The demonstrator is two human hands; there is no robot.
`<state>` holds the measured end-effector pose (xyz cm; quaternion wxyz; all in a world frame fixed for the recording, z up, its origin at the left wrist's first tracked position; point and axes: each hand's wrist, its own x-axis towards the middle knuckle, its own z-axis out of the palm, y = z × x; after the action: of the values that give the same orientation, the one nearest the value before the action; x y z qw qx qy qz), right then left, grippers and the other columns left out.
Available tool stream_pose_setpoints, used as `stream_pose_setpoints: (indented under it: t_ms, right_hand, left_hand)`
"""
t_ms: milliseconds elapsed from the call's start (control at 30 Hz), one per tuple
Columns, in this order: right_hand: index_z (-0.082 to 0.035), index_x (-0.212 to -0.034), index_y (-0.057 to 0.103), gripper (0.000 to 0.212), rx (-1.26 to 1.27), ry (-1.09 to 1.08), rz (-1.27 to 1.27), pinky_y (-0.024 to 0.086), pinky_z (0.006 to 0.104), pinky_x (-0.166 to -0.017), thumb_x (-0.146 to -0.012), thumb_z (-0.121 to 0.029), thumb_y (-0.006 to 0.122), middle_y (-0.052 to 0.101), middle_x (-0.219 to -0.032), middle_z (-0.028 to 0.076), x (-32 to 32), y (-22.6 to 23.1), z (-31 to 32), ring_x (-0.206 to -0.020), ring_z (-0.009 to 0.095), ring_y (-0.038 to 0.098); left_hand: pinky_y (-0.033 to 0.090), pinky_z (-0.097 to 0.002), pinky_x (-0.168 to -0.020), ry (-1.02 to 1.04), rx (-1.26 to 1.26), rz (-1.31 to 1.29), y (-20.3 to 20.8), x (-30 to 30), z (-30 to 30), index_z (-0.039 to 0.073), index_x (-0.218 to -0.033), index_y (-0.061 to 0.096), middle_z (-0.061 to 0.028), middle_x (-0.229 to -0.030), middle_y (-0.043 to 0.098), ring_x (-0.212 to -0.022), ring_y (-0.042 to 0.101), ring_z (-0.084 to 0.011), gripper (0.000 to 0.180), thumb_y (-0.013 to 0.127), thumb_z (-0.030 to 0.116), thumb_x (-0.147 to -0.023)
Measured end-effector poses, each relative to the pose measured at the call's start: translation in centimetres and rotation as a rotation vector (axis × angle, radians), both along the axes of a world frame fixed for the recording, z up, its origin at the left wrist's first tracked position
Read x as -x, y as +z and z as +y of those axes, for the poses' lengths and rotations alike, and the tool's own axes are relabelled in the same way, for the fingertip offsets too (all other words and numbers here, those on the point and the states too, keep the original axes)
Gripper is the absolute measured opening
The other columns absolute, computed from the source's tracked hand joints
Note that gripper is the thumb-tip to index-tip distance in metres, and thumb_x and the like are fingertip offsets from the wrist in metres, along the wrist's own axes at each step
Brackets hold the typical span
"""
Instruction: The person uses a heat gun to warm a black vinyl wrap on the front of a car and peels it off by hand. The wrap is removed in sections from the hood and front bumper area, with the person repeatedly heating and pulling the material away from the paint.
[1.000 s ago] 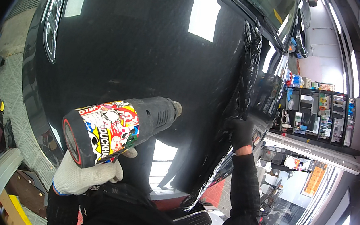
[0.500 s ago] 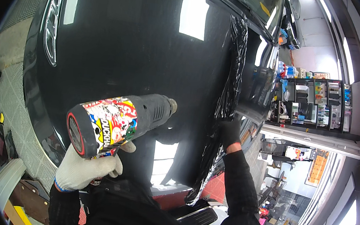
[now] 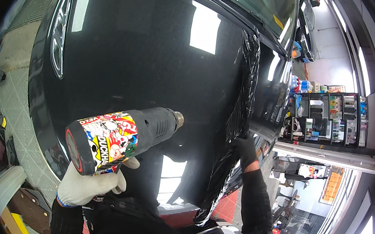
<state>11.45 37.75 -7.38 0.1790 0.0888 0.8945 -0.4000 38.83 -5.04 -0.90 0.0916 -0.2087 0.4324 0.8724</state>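
My left hand [image 3: 85,184], in a white knit glove, is closed around the handle of a sticker-covered heat gun [image 3: 122,137]. Its metal nozzle points right, above the glossy black hood [image 3: 147,65] of a car. Along the hood's right side runs a crumpled edge of black vinyl film [image 3: 248,77], hanging loose in folds. My right hand [image 3: 244,149], in a black glove, has its fingers closed on that film edge, near the hood's front right part. The dark glove against dark film partly hides the fingertips.
The windshield [image 3: 257,8] lies at the top. A long chrome-edged trim piece [image 3: 60,31] marks the hood's left end. Shelves of supplies [image 3: 328,115] stand to the right. At lower left are a brown bag [image 3: 31,205] and other items on the floor.
The whole view has shifted slightly, moving the car down and right in the picture. Both hands keep their holds, and the heat gun sits a little lower in view.
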Motion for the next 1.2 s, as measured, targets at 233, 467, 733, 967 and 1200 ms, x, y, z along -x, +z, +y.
stream_pose_setpoints:
  t_ms: [233, 467, 733, 967, 1200]
  right_hand:
    - [0.006, -0.108, 0.075, 0.030, 0.168, -0.069, 0.032, 0.061, 0.0355, -0.069, -0.078, 0.003, 0.077, 0.077, -0.086, 0.013, 8.7, 1.0, -3.5, -0.071, 0.022, 0.074]
    - [0.006, -0.089, 0.077, 0.008, -0.525, 0.466, 0.304, 0.060, 0.0367, -0.067, -0.082, 0.004, 0.073, 0.075, -0.077, 0.015, 11.0, -2.2, -1.4, -0.072, 0.025, 0.077]
    - [0.005, -0.087, 0.075, 0.007, -0.516, 0.443, 0.357, 0.053, 0.0320, -0.058, -0.086, 0.000, 0.071, 0.073, -0.071, 0.012, 10.2, -2.0, -1.4, -0.067, 0.016, 0.073]
    - [0.006, -0.093, 0.073, 0.011, -0.112, 0.039, 0.180, 0.050, 0.0308, -0.056, -0.086, -0.003, 0.072, 0.069, -0.070, 0.005, 8.2, 0.5, -4.9, -0.063, 0.012, 0.067]
    - [0.006, -0.099, 0.074, 0.020, 0.007, 0.053, -0.019, 0.057, 0.0361, -0.063, -0.083, -0.006, 0.073, 0.074, -0.078, 0.008, 11.0, 1.5, -3.7, -0.068, 0.018, 0.072]
  left_hand:
    - [0.061, -0.0345, -0.062, 0.008, 0.005, 0.016, 0.1, 0.4, 0.5, -0.010, -0.138, 0.060, -0.0308, -0.120, 0.073, -0.075, 0.076, -0.0265, 0.066, 0.079, 0.016, -0.080]
    - [0.062, -0.0352, -0.065, -0.035, -0.049, 0.022, -0.3, 0.9, 0.6, -0.011, -0.137, 0.060, -0.0318, -0.120, 0.072, -0.079, 0.077, -0.0271, 0.058, 0.071, 0.005, -0.083]
    - [0.063, -0.0356, -0.067, -0.155, -0.007, -0.030, -0.2, 1.6, -0.4, -0.011, -0.137, 0.059, -0.0322, -0.121, 0.071, -0.081, 0.078, -0.0270, 0.056, 0.067, 0.000, -0.083]
    - [0.062, -0.0349, -0.066, -0.080, -0.041, -0.003, -0.6, 1.8, 0.0, -0.011, -0.138, 0.059, -0.0323, -0.121, 0.071, -0.081, 0.078, -0.0272, 0.057, 0.069, 0.002, -0.083]
    - [0.062, -0.0329, -0.065, -0.022, -0.090, 0.002, -0.4, 2.2, 0.3, -0.011, -0.132, 0.063, -0.0285, -0.117, 0.074, -0.079, 0.077, -0.0242, 0.051, 0.070, -0.001, -0.082]
